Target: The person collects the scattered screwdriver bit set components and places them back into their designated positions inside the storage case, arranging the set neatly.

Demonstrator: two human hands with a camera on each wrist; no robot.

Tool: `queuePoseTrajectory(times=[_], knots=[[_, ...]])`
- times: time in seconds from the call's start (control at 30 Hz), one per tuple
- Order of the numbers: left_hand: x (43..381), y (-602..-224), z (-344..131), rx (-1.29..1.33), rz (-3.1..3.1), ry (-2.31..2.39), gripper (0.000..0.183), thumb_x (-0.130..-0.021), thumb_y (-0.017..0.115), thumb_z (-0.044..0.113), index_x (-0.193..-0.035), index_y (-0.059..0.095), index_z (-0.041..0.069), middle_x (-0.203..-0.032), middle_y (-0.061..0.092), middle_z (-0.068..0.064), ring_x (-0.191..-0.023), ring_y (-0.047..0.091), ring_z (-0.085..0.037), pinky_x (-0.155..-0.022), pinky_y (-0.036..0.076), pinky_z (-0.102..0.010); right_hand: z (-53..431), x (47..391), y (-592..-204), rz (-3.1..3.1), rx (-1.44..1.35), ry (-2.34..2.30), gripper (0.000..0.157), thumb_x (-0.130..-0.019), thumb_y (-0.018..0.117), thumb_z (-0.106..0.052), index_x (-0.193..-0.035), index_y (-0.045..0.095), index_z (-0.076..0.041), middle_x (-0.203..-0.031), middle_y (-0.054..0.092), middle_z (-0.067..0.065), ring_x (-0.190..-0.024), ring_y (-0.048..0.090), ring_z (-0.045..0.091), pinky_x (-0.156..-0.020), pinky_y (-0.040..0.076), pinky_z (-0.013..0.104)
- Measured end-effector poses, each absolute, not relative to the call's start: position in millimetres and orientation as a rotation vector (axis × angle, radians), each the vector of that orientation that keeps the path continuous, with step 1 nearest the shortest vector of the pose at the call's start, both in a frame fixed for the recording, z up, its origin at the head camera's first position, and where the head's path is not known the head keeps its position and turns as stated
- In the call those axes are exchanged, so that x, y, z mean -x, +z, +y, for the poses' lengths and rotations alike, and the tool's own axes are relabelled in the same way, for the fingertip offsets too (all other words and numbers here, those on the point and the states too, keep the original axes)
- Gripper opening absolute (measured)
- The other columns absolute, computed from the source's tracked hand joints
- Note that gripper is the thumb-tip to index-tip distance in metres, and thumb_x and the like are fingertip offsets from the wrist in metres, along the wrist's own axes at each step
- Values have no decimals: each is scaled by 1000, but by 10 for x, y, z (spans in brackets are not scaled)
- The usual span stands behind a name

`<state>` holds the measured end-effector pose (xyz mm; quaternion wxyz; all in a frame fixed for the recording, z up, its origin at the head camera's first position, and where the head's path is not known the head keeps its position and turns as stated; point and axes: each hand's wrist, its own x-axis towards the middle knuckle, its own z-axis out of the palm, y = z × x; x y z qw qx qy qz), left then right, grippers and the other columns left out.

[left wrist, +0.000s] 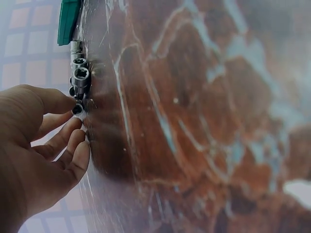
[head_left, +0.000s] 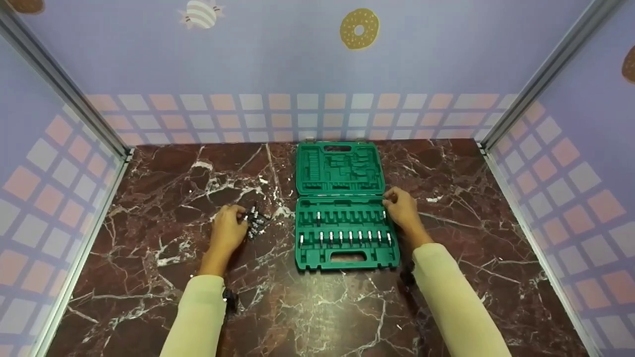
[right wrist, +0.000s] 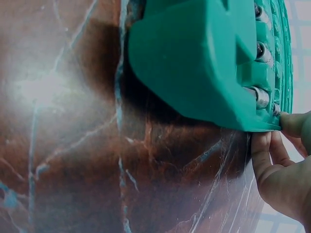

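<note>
On the left of the table lies a small pile of metal sockets [head_left: 255, 224], bunched together. My left hand [head_left: 229, 225] reaches over the pile's left edge. In the left wrist view, thumb and forefinger of the left hand [left wrist: 51, 131] pinch one small socket [left wrist: 77, 109], beside other sockets [left wrist: 81, 75]. A green socket case [head_left: 325, 255] lies open in the middle, its lower tray partly filled with upright sockets [head_left: 350, 238]. My right hand [head_left: 404, 210] grips the tray's right edge. In the right wrist view, its thumb is close to a seated socket [right wrist: 276, 109], with fingers below the rim.
The case's open lid [head_left: 342, 171] lies flat toward the back wall, with moulded slots. Patterned walls [head_left: 278, 59] enclose the dark red marble-patterned table [head_left: 327, 317] at the back and both sides. A dark band [head_left: 230, 299] is on the left wrist.
</note>
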<state>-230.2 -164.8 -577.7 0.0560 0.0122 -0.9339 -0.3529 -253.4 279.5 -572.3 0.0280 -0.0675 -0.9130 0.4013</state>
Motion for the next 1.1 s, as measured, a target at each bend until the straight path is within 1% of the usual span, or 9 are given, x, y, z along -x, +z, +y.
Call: queuePoseTrajectory(times=[0.13, 0.37, 0.5, 0.57, 0.63, 0.8, 0.93, 1.1], knots=[[2316, -5775, -1628, -53, -2839, -1064, 29, -83, 68, -1, -112, 70, -6, -107, 64, -24, -105, 62, -42, -98, 49, -52, 2802, 2546, -5712, -2811, 211, 1235, 13, -98, 65, -5, -110, 69, 0, -103, 70, 23, -95, 63, 38, -86, 52, 53], [2323, -5774, -1619, -33, -2859, -1000, 27, -83, 67, 1, -108, 69, -8, -111, 62, -26, -111, 59, -47, -100, 47, -57, 2802, 2541, -5716, -2819, 220, 1240, 14, -99, 65, -5, -112, 69, 0, -107, 70, 24, -99, 64, 39, -90, 51, 55], [2323, -5772, -1613, -24, -2867, -985, 25, -83, 68, 2, -106, 69, -8, -112, 62, -28, -113, 59, -50, -100, 46, -58, 2810, 2526, -5727, -2825, 223, 1232, 15, -100, 65, -7, -112, 69, 0, -107, 70, 24, -99, 65, 39, -89, 52, 54], [2323, -5772, -1619, -25, -2869, -981, 25, -84, 68, 3, -106, 70, -9, -113, 62, -29, -114, 59, -51, -101, 46, -59, 2807, 2522, -5736, -2821, 213, 1227, 14, -100, 64, -6, -111, 69, 0, -105, 70, 23, -96, 65, 38, -85, 53, 53], [2326, -5769, -1625, -29, -2871, -980, 24, -84, 69, 3, -106, 69, -9, -115, 62, -30, -115, 59, -51, -102, 46, -59, 2800, 2522, -5746, -2815, 208, 1233, 14, -99, 64, -6, -111, 69, 1, -105, 70, 23, -95, 65, 38, -85, 53, 52], [2329, -5761, -1628, -36, -2886, -962, 23, -84, 71, 3, -105, 69, -8, -117, 61, -30, -116, 58, -52, -103, 46, -59, 2794, 2532, -5768, -2804, 214, 1241, 14, -98, 65, -4, -111, 69, 1, -105, 71, 24, -97, 65, 39, -88, 52, 54], [2332, -5760, -1626, -42, -2884, -930, 21, -83, 71, 2, -102, 69, -8, -114, 62, -30, -113, 59, -52, -100, 47, -59, 2800, 2547, -5765, -2807, 207, 1232, 15, -98, 65, -5, -112, 69, 1, -106, 71, 24, -98, 65, 40, -90, 52, 55], [2341, -5779, -1623, -43, -2845, -910, 16, -81, 68, -2, -96, 67, -7, -106, 63, -29, -106, 60, -51, -96, 48, -59, 2807, 2552, -5749, -2813, 213, 1233, 15, -98, 66, -6, -112, 69, 0, -107, 71, 24, -99, 65, 40, -91, 51, 55]])
